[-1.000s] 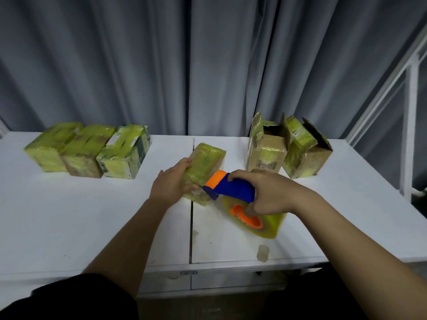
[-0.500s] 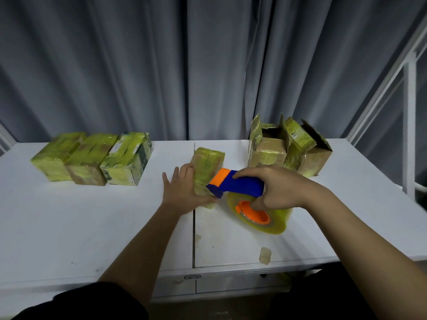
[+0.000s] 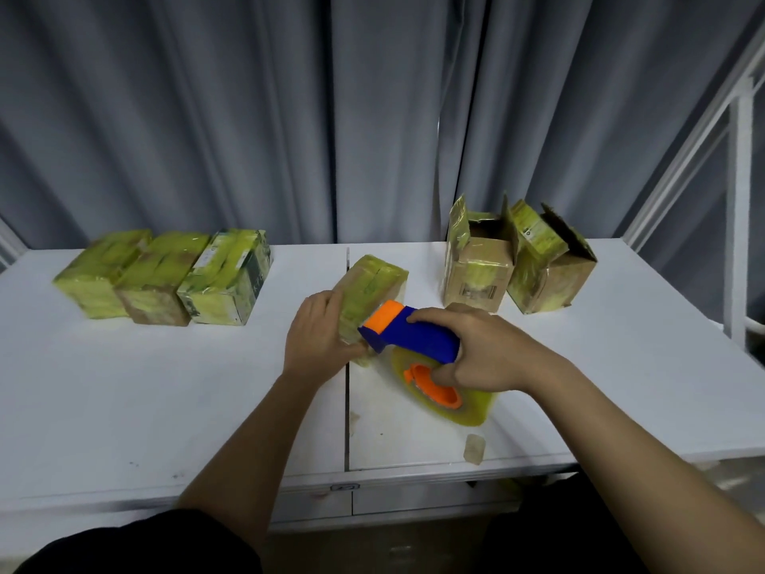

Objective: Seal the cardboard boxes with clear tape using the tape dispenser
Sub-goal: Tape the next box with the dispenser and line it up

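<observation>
— On the far left of the white table [image 3: 124, 408], what do you see?

— Three taped boxes [image 3: 165, 279] in a row, touching side by side, each wrapped in yellowish clear tape. They sit near the back edge, well apart from the hands.

— And moving toward the middle?

— The left hand [image 3: 318, 337] lies against the left face of the centre box [image 3: 368, 292], fingers fairly straight along its side and the thumb at its near lower corner, so it steadies the box with a pressing hold instead of a clenched one. That box stands on the table just beside the seam between the two tabletops, and it too is covered in tape.

— Where is the tool?

— The tape dispenser [image 3: 410, 337] is just right of that box. Its orange-tipped blue head touches the box's near right side. The right hand [image 3: 484, 354] is wrapped round the blue handle, fingers curled over it, with the roll of clear tape [image 3: 443, 395] on its orange hub hanging below, close to the tabletop.

— Anything further right?

— Two open boxes [image 3: 517, 267] stand side by side near the back, flaps raised. A small tape scrap [image 3: 474, 448] lies near the front edge. Grey curtains [image 3: 248, 118] hang behind, and a white frame [image 3: 741, 200] rises at the far right.
</observation>
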{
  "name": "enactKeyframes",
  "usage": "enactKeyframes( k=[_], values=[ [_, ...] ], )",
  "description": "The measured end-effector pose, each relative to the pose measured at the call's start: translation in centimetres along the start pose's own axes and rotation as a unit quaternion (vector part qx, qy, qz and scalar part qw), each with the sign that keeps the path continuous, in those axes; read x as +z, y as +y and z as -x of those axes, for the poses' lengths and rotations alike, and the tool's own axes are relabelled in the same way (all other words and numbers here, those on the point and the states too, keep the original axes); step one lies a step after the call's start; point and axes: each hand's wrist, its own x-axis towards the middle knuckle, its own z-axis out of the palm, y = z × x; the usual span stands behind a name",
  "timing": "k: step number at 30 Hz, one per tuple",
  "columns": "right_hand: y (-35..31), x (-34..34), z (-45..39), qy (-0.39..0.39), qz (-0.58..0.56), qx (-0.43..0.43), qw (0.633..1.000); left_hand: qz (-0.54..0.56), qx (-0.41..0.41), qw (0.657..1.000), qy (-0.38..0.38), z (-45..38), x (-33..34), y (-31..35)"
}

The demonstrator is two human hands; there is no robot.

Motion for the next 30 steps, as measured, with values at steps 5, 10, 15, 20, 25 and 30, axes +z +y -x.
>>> enactKeyframes(
  k=[5,10,15,20,25,30],
  values=[
    [-1.6,-0.5,-0.2,0.016,0.009,-0.013,1.000,-0.049,-0.010,0.998,-0.024,0.1,-0.4,0.2],
    [-3.1,-3.0,-0.6,0.042,0.052,-0.017,0.998,-0.081,0.006,0.996,-0.036,0.1,-0.2,-0.1],
    [-1.9,-0.2,0.5,-0.022,0.029,0.026,0.999,-0.095,-0.006,0.994,-0.059,-0.1,-0.3,-0.8],
    [-1.7,0.5,0.8,-0.046,0.014,0.034,0.998,-0.128,-0.010,0.986,-0.102,-0.5,-0.4,-0.6],
    [-2.4,0.3,1.6,-0.058,0.041,0.039,0.997,-0.159,-0.017,0.978,-0.136,-0.9,-1.0,-0.2],
    [-3.3,0.6,2.5,-0.070,0.060,0.031,0.995,-0.160,-0.025,0.972,-0.168,-0.9,-1.6,0.2]
  ],
)
